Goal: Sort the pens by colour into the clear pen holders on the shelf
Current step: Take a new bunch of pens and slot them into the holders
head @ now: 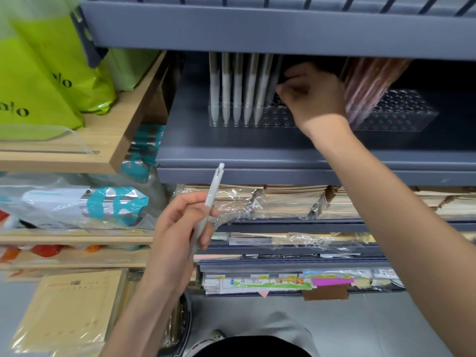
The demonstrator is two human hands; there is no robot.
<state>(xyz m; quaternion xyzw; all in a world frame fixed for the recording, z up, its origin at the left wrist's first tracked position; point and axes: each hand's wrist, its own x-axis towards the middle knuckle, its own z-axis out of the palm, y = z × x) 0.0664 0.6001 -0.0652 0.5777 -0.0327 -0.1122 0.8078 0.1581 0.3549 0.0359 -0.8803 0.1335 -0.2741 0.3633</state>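
Note:
A clear pen holder [277, 118] with many round holes stands on the grey shelf [231, 150]. Several white pens [238, 91] stand upright in its front left holes. My right hand [309, 99] reaches in over this holder and pinches a darker pen [273, 83] just right of the white ones. My left hand [177, 233] is below the shelf edge and grips one white pen [210, 202], tilted with its clicker end up. A second clear holder [401, 114] to the right carries a leaning bunch of reddish-brown pens [365, 83].
The shelf above [283, 29] hangs low over the pen tops. Stacks of wrapped notebooks [283, 202] fill the shelves below. Green bags [38, 73] sit on a wooden shelf [103, 140] at the left. Brown envelopes [72, 310] lie lower left.

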